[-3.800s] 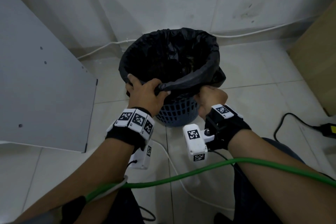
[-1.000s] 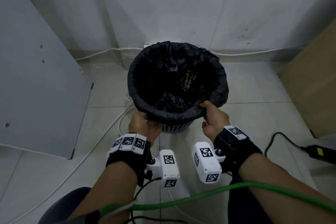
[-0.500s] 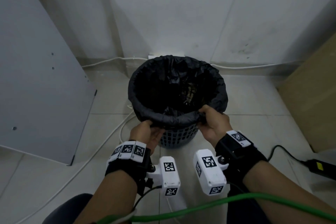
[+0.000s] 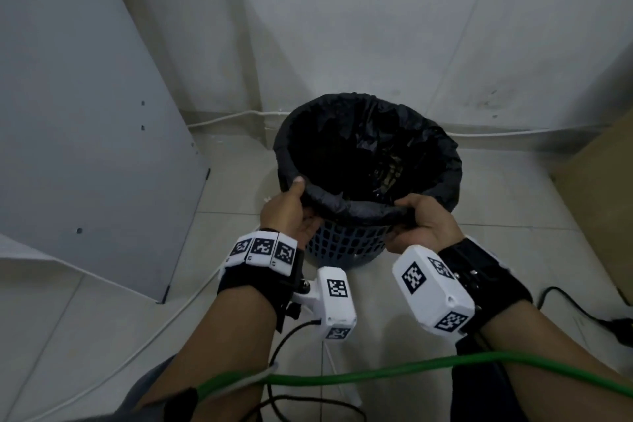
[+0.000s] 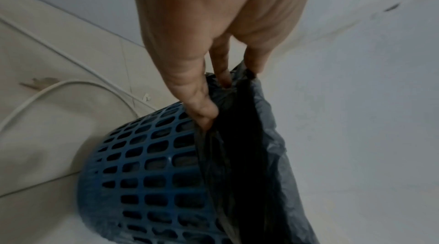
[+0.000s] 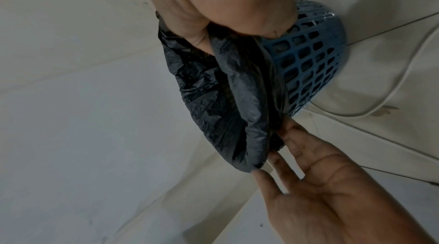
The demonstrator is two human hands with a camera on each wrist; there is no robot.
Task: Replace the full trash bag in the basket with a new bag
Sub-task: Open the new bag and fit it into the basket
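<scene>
Black bag [image 4: 352, 207] rim over blue basket [image 4: 346, 247]; pinched by left hand [image 4: 291, 216], right hand [image 4: 419, 223]

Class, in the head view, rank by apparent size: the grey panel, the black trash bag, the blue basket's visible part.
1. grey panel
2. black trash bag
3. blue basket, mostly hidden by the bag.
The panel's nearness may inflate it.

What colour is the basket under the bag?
Blue, with a lattice of slots; the basket shows best in the left wrist view.

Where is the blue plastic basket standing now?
The blue plastic lattice basket stands mid-floor in the head view, near the wall, lined with a black trash bag.
</scene>
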